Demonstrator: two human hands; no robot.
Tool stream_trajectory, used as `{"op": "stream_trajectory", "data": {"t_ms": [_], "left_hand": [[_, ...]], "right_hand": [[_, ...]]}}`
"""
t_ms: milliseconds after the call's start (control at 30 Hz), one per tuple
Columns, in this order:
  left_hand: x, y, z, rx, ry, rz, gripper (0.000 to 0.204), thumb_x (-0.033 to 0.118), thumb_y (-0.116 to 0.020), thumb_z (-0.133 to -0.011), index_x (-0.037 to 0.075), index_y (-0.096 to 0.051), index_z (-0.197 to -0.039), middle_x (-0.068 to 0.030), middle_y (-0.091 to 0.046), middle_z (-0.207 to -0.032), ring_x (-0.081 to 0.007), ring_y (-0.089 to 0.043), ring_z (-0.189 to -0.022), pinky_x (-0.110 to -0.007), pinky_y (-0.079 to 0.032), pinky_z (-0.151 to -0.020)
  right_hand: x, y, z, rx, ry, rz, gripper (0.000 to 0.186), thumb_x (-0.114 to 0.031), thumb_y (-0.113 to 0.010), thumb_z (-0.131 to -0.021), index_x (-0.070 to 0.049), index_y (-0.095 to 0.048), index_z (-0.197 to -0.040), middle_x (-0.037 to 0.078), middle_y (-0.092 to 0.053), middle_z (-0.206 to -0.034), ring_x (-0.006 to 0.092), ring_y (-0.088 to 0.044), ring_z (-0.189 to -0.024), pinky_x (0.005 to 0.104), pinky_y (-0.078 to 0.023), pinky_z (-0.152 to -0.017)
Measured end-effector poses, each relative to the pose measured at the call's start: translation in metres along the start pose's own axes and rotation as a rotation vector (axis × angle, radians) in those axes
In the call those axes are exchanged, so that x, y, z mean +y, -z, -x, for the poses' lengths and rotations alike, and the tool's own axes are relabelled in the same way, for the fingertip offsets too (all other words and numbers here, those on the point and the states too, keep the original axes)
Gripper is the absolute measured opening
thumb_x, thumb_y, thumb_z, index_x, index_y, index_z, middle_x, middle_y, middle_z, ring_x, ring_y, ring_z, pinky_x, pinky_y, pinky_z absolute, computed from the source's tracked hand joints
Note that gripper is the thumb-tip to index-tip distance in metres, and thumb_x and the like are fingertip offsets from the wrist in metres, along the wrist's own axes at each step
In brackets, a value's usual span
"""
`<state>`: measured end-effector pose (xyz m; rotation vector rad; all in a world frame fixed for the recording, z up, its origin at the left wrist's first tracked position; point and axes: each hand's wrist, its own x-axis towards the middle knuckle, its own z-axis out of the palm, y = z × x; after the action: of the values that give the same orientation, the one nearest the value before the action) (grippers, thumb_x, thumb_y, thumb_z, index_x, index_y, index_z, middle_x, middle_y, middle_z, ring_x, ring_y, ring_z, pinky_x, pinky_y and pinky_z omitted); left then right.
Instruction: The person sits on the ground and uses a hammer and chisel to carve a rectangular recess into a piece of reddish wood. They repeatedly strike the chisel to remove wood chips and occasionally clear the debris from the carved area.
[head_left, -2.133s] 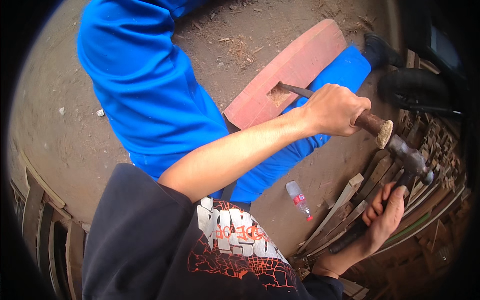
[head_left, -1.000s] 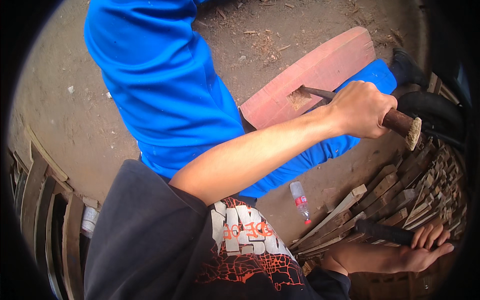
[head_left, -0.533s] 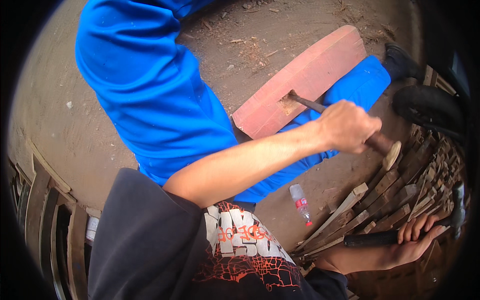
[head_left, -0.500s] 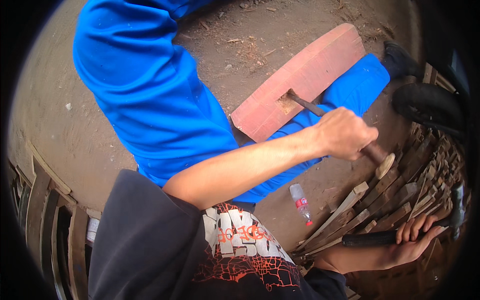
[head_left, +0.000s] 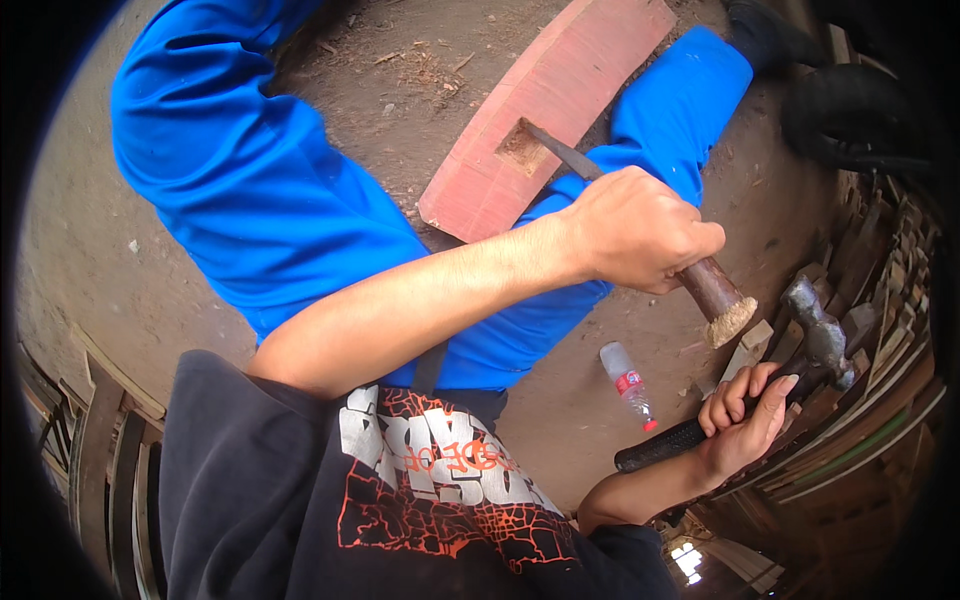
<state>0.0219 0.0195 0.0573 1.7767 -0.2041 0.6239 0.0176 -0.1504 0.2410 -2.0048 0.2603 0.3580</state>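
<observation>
My left hand [head_left: 645, 228] is wrapped round a chisel [head_left: 565, 152], whose wooden handle juts out toward the right with a frayed, flattened end. The chisel's tip rests at the edge of a roughly square recess cut into a curved, reddish wooden board [head_left: 575, 75]. That board lies beside my leg, partly against the blue trousers. To the lower right, my right hand [head_left: 745, 418] grips a hammer [head_left: 825, 335] near its metal head. Its black grip points back along my forearm, and the head is close to the chisel's handle end but apart from it.
A plastic bottle [head_left: 628, 385] with a red cap lies on the dirt floor. Stacked wood strips [head_left: 890, 340] fill the right side, with a black tyre [head_left: 850, 115] beyond. Wooden slats [head_left: 98, 450] stand at the left. Wood chips [head_left: 430, 75] are scattered near the board.
My right hand has brought the hammer up and leftward, nearer to the chisel's handle. The left hand keeps its hold on the chisel. The whole view has shifted somewhat.
</observation>
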Motion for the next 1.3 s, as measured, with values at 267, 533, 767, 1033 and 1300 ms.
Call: {"op": "stream_trajectory", "data": {"t_ms": [267,533,767,1033,1300], "left_hand": [[-0.013,-0.006,0.004,0.037,-0.004,-0.057,0.034,0.012,-0.077,-0.052,0.014,-0.057,-0.08,-0.0021,-0.055,-0.061,-0.0239,-0.062,-0.059,-0.039,-0.047,-0.049],[-0.023,-0.008,0.001,0.136,-0.018,-0.047,0.03,0.014,-0.076,-0.057,0.015,-0.059,-0.082,-0.002,-0.058,-0.063,-0.0239,-0.063,-0.061,-0.038,-0.049,-0.05],[-0.021,-0.011,-0.001,0.038,0.01,-0.097,0.029,0.015,-0.075,-0.058,0.015,-0.059,-0.082,-0.002,-0.058,-0.062,-0.0244,-0.063,-0.059,-0.038,-0.048,-0.049],[-0.023,-0.007,0.0,0.032,0.005,-0.083,0.024,0.019,-0.075,-0.064,0.015,-0.059,-0.081,-0.0021,-0.059,-0.061,-0.0252,-0.063,-0.058,-0.039,-0.049,-0.049],[-0.03,-0.019,-0.007,0.04,0.082,-0.138,0.021,0.024,-0.075,-0.066,0.015,-0.061,-0.079,-0.0045,-0.06,-0.06,-0.0271,-0.063,-0.057,-0.04,-0.049,-0.049]], "right_hand": [[0.015,0.013,0.011,-0.039,0.049,-0.048,0.045,-0.05,-0.038,-0.103,-0.009,-0.038,-0.085,-0.002,-0.029,-0.056,0.0038,-0.018,-0.039,0.021,-0.015,-0.032],[-0.029,0.063,0.016,-0.267,0.406,-0.397,0.046,-0.052,-0.033,-0.103,-0.01,-0.036,-0.085,-0.001,-0.03,-0.057,0.0053,-0.021,-0.037,0.0204,-0.019,-0.028],[-0.025,0.055,0.018,0.044,0.736,-0.445,0.048,-0.053,-0.036,-0.102,-0.011,-0.036,-0.079,-0.003,-0.029,-0.058,0.0058,-0.021,-0.038,0.022,-0.016,-0.031],[0.011,0.013,0.021,0.092,-0.053,-0.008,0.049,-0.056,-0.035,-0.102,-0.01,-0.041,-0.083,-0.004,-0.03,-0.055,0.0044,-0.019,-0.039,0.0211,-0.013,-0.034],[0.005,-0.002,0.014,0.162,0.311,-0.08,0.046,-0.051,-0.033,-0.104,-0.01,-0.038,-0.084,-0.003,-0.03,-0.056,0.0035,-0.019,-0.038,0.0197,-0.015,-0.03]]}}
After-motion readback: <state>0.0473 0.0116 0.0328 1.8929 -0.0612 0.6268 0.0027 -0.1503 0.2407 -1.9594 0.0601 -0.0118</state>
